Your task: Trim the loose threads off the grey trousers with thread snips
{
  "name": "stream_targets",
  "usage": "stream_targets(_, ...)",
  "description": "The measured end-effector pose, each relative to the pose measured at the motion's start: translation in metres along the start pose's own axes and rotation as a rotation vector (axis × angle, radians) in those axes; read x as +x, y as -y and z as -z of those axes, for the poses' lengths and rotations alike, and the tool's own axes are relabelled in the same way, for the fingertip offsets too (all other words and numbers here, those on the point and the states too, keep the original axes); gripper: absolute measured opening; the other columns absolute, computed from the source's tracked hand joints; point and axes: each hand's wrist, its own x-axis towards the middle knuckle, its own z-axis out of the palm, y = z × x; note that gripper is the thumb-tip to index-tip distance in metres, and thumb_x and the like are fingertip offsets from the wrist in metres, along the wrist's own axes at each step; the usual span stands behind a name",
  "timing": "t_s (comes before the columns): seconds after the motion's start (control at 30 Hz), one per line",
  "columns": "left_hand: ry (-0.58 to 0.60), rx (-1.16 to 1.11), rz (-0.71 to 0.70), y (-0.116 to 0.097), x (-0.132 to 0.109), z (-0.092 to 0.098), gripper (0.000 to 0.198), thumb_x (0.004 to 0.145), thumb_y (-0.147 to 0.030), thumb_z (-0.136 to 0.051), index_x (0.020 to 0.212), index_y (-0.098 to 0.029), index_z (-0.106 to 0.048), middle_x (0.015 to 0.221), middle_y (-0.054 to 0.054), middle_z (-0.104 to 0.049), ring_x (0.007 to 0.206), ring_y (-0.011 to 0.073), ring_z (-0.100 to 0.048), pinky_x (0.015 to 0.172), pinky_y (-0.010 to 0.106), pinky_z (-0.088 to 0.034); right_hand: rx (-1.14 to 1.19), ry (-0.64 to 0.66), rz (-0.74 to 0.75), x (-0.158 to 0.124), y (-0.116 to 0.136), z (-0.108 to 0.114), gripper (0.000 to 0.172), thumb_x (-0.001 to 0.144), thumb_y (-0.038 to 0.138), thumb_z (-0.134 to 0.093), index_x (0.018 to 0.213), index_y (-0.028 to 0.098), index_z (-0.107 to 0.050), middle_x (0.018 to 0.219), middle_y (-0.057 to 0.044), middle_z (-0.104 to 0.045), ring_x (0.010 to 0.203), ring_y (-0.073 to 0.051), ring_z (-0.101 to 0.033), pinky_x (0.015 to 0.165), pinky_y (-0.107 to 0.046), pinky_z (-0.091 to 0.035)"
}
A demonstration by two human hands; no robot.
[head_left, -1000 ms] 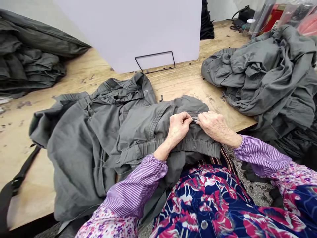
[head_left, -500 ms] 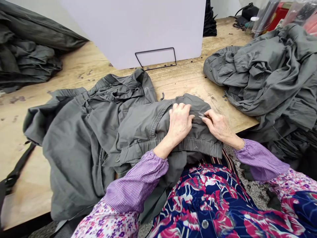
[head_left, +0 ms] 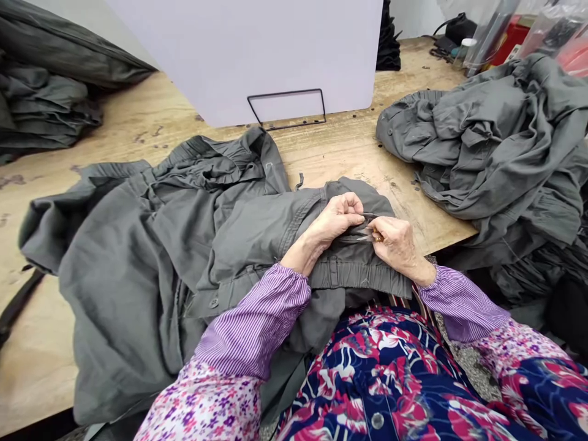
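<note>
Grey-green trousers (head_left: 248, 233) with a gathered elastic waistband (head_left: 367, 274) lie across the table's front edge, the waistband towards me. My left hand (head_left: 337, 217) is closed, thumb and fingers pinching a fold of the cloth by a pocket seam. Close beside it, my right hand (head_left: 395, 244) is curled around small thread snips (head_left: 364, 237). Their pale metal blades point left over the cloth, and a bit of yellowish metal shows between the fingers. The rest of the snips is hidden in the hand. Fingertips of both hands nearly meet.
More grey garments are heaped at the right (head_left: 482, 141) and at the far left (head_left: 46, 104). A white board (head_left: 257, 55) with a black wire stand (head_left: 287, 110) rises behind the trousers. The wooden table (head_left: 335, 153) ends in front of me.
My left hand has turned from lying knuckles-up on the cloth to pinching a fold. My right hand has rolled over, showing more of the snips. The view has shifted slightly.
</note>
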Motion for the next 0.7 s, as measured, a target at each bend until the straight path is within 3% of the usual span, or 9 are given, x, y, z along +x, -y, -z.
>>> stream_targets(0.1, -0.021, -0.089, 0.027, 0.003, -0.001, 0.0, 0.024, 0.058, -0.01, -0.06, 0.073, -0.017, -0.044, 0.047, -0.009, -0.039, 0.042, 0.0037, -0.032, 0.046, 0.019, -0.021, 0.148, 0.051, -0.09, 0.006, 0.002, 0.003, 0.01, 0.072, 0.011, -0.05, 0.065, 0.018, -0.05, 0.055, 0.002, -0.05, 0.05, -0.01, -0.044, 0.051, -0.024, -0.029)
stream_targets(0.2, -0.017, -0.13, 0.044, 0.004, -0.002, 0.002, 0.027, 0.057, -0.011, -0.062, 0.075, -0.018, -0.044, 0.046, -0.01, -0.04, 0.04, 0.0036, -0.032, 0.045, 0.018, -0.02, 0.391, 0.055, -0.204, 0.006, 0.003, 0.01, 0.017, 0.08, 0.02, -0.049, 0.064, 0.018, -0.045, 0.055, 0.004, -0.042, 0.048, -0.008, -0.038, 0.049, -0.022, -0.03)
stream_targets(0.3, -0.011, -0.173, 0.046, 0.006, -0.002, 0.007, 0.028, 0.056, -0.012, -0.063, 0.075, -0.018, -0.044, 0.048, -0.009, -0.045, 0.042, 0.0044, -0.036, 0.046, 0.018, -0.023, 0.476, 0.019, -0.268, -0.001, 0.0, 0.018, 0.016, 0.085, 0.031, -0.049, 0.076, 0.018, -0.047, 0.062, 0.004, -0.045, 0.05, -0.008, -0.039, 0.05, -0.021, -0.033)
stream_targets(0.43, 0.023, -0.253, 0.041, 0.01, -0.001, 0.013, 0.027, 0.056, -0.013, -0.064, 0.076, -0.017, -0.047, 0.051, -0.009, -0.047, 0.045, 0.0047, -0.04, 0.048, 0.018, -0.026, 0.213, 0.037, -0.128, -0.014, -0.006, 0.023, 0.022, 0.087, 0.033, -0.047, 0.101, 0.017, -0.046, 0.077, -0.002, -0.054, 0.065, -0.013, -0.051, 0.06, -0.026, -0.04)
stream_targets(0.57, 0.027, -0.302, 0.034, 0.014, -0.002, 0.015, 0.027, 0.055, -0.014, -0.065, 0.076, -0.016, -0.049, 0.055, -0.008, -0.05, 0.049, 0.0051, -0.044, 0.051, 0.018, -0.028, -0.126, 0.094, 0.069, -0.014, -0.007, 0.022, 0.018, 0.09, 0.029, -0.041, 0.096, 0.015, -0.051, 0.079, -0.007, -0.057, 0.074, -0.019, -0.05, 0.066, -0.031, -0.039)
stream_targets(0.7, 0.014, -0.308, 0.049, 0.016, -0.002, 0.015, 0.028, 0.055, -0.014, -0.067, 0.077, -0.016, -0.05, 0.054, -0.008, -0.048, 0.049, 0.0048, -0.042, 0.051, 0.018, -0.028, -0.304, 0.142, 0.171, -0.007, -0.005, 0.021, 0.021, 0.091, 0.03, -0.04, 0.09, 0.015, -0.055, 0.075, -0.007, -0.057, 0.072, -0.019, -0.046, 0.064, -0.03, -0.034)
